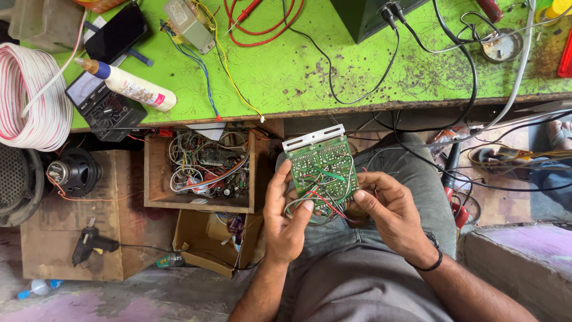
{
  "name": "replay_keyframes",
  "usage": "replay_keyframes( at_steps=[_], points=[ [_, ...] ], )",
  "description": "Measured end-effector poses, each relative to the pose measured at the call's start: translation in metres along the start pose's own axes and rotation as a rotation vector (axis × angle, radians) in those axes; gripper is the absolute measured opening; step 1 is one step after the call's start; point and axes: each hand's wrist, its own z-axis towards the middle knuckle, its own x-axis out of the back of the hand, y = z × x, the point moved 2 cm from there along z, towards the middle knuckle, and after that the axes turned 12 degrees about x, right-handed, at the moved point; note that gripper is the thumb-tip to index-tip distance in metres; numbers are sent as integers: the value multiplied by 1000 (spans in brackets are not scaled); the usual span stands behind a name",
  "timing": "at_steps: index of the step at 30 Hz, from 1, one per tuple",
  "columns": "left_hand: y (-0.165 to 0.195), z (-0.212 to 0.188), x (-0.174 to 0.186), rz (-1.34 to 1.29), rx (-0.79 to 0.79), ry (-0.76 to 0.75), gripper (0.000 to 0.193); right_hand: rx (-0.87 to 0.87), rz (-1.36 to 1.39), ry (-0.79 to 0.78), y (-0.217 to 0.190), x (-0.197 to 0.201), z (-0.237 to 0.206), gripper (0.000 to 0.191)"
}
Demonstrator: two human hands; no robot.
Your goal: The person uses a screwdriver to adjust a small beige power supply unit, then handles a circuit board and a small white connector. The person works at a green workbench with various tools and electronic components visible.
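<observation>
Green and studded with solder points, one circuit board (pixel 322 169) sits at the centre of the frame, tilted, with a white metal bracket (pixel 313 138) along its upper edge and red, green and white wires (pixel 325 206) trailing from its lower end. The left hand (pixel 284 220) grips the board's lower left edge, thumb pressed onto the face, the other fingers curled behind. The right hand (pixel 390 211) closes on the lower right corner, thumb on top, fingers bent around the wires; a black band circles its wrist. Both forearms rise from the bottom of the frame over grey-trousered knees.

Left of the hands stands one open wooden box (pixel 201 173) stuffed with wiring, and below it one cardboard box (pixel 214 241). At lower left lies one black glue gun (pixel 92 244); above it, one loudspeaker (pixel 74 172). On the green bench (pixel 286 71) across the top are one glue bottle (pixel 134 86), one black multimeter (pixel 104 107), one transformer (pixel 189 25) and one coil of white cable (pixel 30 95).
</observation>
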Motion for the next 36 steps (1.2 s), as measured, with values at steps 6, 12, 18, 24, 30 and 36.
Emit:
replay_keyframes(
  at_steps=[6,12,18,24,30,36],
  points=[
    [2,0,0,-37,66,10,71,-3,-23,23,4,1,-1,28],
    [-2,0,2,15,-2,1,69,29,-144,21,-1,-4,-1,28],
    [-21,7,19,199,47,-26,94,466,-833,-152,-23,-29,-4,29],
    [-49,5,10,-459,244,-90,92,962,-1128,-608,-34,-56,-3,36],
    [-51,4,7,-564,258,-146,96,971,-1077,-642,-34,-60,-3,39],
    [-49,6,7,-582,281,-116,93,993,-1087,-675,-37,-62,-3,37]
  ],
)
